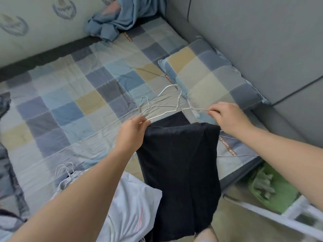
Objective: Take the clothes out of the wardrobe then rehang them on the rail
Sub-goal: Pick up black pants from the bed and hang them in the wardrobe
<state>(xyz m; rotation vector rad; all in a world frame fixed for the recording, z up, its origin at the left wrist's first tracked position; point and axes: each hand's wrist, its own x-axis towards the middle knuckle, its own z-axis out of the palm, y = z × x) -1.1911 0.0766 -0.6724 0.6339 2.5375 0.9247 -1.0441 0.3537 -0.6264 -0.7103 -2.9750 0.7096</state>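
Hangers of wire sit at centre frame over the checked bed. Your left hand pinches their 9 o'clock end and your right hand pinches the 3 o'clock end. The dark garment hangs from them toward 6 o'clock. A white garment lies at 7 o'clock and a pillow at 1 o'clock.

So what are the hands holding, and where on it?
A wire hanger carrying a dark garment: the left hand pinches its left end, the right hand its right end.
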